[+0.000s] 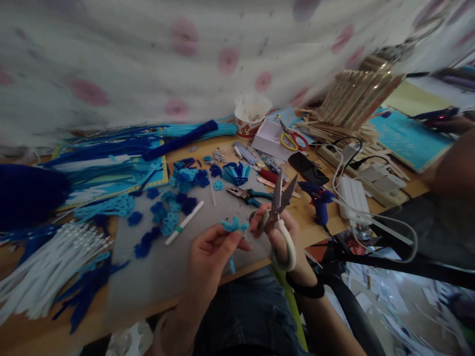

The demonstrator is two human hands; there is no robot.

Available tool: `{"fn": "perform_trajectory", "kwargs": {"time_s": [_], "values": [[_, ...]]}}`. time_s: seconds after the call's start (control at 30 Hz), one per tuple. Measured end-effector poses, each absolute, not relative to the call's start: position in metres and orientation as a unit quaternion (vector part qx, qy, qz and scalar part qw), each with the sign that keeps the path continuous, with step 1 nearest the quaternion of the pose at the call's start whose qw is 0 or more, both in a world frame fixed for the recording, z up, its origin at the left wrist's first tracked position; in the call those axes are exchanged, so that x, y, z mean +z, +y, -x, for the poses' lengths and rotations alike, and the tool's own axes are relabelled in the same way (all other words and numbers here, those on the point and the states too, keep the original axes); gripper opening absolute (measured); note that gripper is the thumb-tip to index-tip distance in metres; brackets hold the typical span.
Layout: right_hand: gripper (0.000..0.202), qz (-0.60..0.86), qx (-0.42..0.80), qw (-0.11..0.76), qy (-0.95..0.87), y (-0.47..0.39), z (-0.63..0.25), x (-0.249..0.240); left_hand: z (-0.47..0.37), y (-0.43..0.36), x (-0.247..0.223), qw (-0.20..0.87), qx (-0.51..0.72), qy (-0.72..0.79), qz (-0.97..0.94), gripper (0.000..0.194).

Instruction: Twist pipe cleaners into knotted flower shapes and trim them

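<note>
My left hand [212, 249] pinches a light blue pipe-cleaner flower [234, 225] whose stem hangs below the fingers. Around the white handles of a pair of scissors [279, 198] my right hand [284, 235] is closed, with the parted blades pointing up. Its fingertips are close to the flower's right side; whether they touch it I cannot tell. On the grey mat [148, 274] beyond my left hand lie several small blue fuzzy flowers [170, 222] and a white pen-like stick [184, 222]. Pliers [247, 195] with teal handles lie just past the scissors.
White pipe cleaners [52, 267] fan out at left, with blue bundles [111, 148] behind. A blue glue gun [319, 200], a power strip [382, 185] and cables are at right. A paper cup [252, 116] stands at the back. Another person's arm [454, 158] is at far right.
</note>
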State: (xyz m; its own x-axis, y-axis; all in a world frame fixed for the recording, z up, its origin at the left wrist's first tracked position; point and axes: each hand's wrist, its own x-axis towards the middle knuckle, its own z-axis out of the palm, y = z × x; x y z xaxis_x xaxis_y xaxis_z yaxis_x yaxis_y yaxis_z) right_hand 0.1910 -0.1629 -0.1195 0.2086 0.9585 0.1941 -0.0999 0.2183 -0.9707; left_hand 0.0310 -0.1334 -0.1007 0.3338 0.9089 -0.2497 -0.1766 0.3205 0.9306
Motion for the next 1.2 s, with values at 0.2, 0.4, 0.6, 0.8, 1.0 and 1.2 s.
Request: {"fn": "perform_trajectory", "kwargs": {"time_s": [0.2,0.4,0.6,0.8,1.0,1.2], "values": [[0.053,0.503,0.379,0.516,-0.581,-0.178,-0.187,-0.109,-0.038,-0.132,-0.098,0.624,0.492,0.44,-0.418,0.015],[0.062,0.519,0.346,0.492,-0.608,-0.177,-0.178,-0.109,-0.041,-0.134,-0.096,0.639,0.486,0.446,-0.396,0.012],[0.067,0.521,0.345,0.488,-0.609,-0.178,-0.179,-0.112,-0.043,-0.134,-0.094,0.648,0.498,0.441,-0.37,0.006],[0.066,0.524,0.348,0.489,-0.605,-0.175,-0.176,-0.109,-0.044,-0.133,-0.093,0.659,0.504,0.426,-0.361,0.007],[0.065,0.524,0.339,0.488,-0.61,-0.174,-0.175,-0.108,-0.042,-0.132,-0.094,0.658,0.503,0.428,-0.362,0.007],[0.066,0.536,0.316,0.479,-0.619,-0.175,-0.175,-0.109,-0.041,-0.133,-0.096,0.655,0.511,0.423,-0.361,0.006]]}}
